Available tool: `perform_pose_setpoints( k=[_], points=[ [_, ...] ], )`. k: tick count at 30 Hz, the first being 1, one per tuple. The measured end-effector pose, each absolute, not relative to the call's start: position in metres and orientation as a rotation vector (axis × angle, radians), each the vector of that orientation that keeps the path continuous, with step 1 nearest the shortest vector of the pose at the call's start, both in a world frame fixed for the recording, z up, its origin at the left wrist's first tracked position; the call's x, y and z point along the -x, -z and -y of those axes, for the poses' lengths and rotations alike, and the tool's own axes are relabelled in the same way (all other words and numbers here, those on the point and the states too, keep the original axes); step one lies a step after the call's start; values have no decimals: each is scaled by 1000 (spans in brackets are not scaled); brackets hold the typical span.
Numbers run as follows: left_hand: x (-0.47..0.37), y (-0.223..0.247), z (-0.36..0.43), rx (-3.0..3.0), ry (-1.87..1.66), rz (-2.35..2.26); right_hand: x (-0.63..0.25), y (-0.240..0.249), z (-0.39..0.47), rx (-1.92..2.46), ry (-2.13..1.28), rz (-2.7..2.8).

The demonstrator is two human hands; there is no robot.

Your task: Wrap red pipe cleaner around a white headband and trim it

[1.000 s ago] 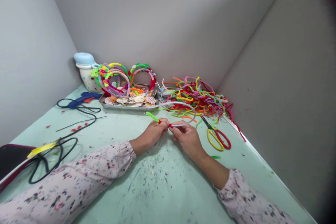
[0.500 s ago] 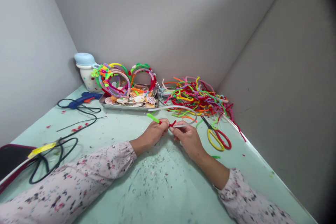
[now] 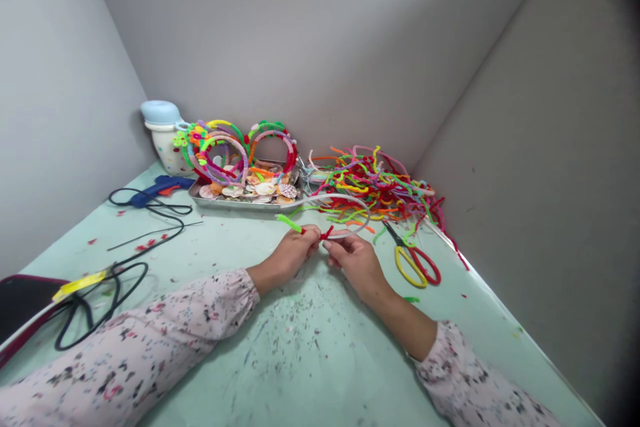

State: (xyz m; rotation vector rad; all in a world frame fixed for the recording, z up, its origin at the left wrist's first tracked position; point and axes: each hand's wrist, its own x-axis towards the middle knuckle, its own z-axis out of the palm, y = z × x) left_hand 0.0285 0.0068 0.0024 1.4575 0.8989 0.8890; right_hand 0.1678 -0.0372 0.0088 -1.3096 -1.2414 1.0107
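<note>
A pale hairband (image 3: 367,208) curves up and away from my two hands, which meet near the table's middle. My left hand (image 3: 296,248) is closed round one end of it, where green pipe cleaner (image 3: 289,223) wraps the tip and red follows. Just right of those fingers, a red pipe cleaner (image 3: 326,233) is wound on the band with a short end sticking up. My right hand (image 3: 354,260) pinches at this red wrap, thumb and fingertips together. The fingers partly hide the wrap.
Behind my hands, a metal tray (image 3: 240,207) holds shells and several decorated hairbands (image 3: 225,147). Pipe cleaners (image 3: 380,183) lie heaped at the right, with scissors (image 3: 415,263) before them. At left are a blue glue gun (image 3: 155,191), its black cable (image 3: 117,287) and a lidded jar (image 3: 170,147).
The hairband has tilted and shifted slightly left and up, its green end moving with it. Both hands stay close together at the red wrap.
</note>
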Motion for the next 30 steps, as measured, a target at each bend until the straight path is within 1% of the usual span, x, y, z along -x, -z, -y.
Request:
perform_pose_setpoints(
  k=[11, 19, 25, 30],
  points=[
    [-25, -7, -3, -1592, -865, -938, -169, -7, 37, 1303, -1023, 1229],
    [-23, -2, -3, -1684, -868, -872, -169, -12, 39, 1286, -1081, 1215],
    [-20, -1, -4, -1838, -888, -814, -170, -9, 39, 1286, -1076, 1239],
    [-20, -2, -4, -1932, -872, -851, -171, -8, 38, 1282, -1073, 1257]
  ],
)
